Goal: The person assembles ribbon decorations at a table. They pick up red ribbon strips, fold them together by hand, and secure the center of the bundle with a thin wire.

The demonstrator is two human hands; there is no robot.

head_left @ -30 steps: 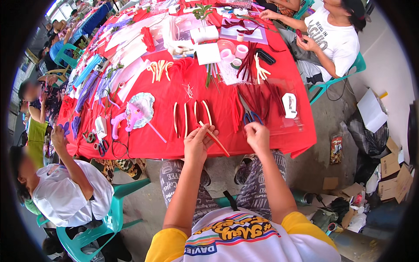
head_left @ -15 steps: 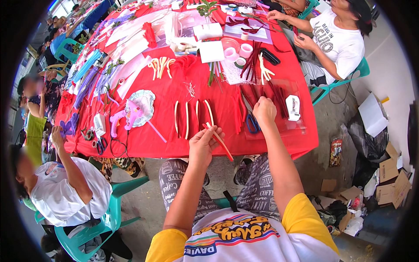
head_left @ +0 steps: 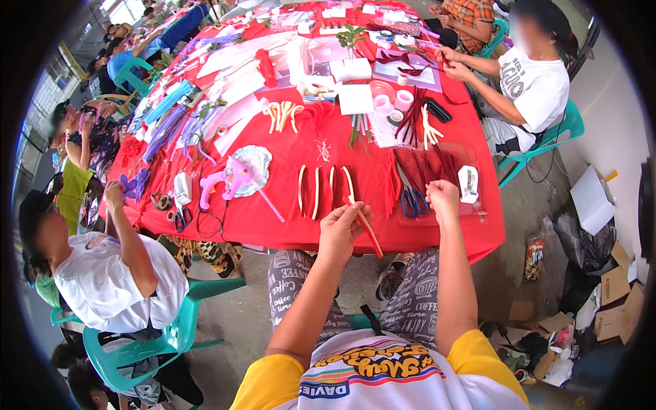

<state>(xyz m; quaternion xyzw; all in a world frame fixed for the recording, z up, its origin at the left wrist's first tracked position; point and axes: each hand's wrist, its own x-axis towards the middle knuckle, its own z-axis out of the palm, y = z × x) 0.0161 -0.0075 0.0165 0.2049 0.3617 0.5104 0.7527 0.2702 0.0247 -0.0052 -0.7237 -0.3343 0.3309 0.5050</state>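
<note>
My left hand (head_left: pixel 339 231) is closed around a narrow cream-and-red pipe-cleaner strip (head_left: pixel 372 236), whose end slants down past the table's front edge. Just beyond it, several similar cream strips (head_left: pixel 316 193) lie in a row on the red tablecloth. My right hand (head_left: pixel 444 196) is curled shut over the clear sheet at the right; whatever its fingers hold, if anything, is hidden. Dark-blue-handled scissors (head_left: pixel 413 203) lie right beside it, blades pointing away from me. Dark red pipe cleaners (head_left: pixel 444 164) are spread past the hand, and bright red ones (head_left: pixel 390 184) lie left of the scissors.
A pink glue gun (head_left: pixel 236 179) rests by a lacy plate at the left. A white tape dispenser (head_left: pixel 468 184) stands right of my right hand. Tape rolls (head_left: pixel 403 100), a white block (head_left: pixel 356 99) and purple stems (head_left: pixel 171 130) lie farther back. People sit at both sides.
The view has shifted, so the table sits farther right in it. My right hand has drawn back toward me, uncovering more of the scissors. The left hand keeps its strip.
</note>
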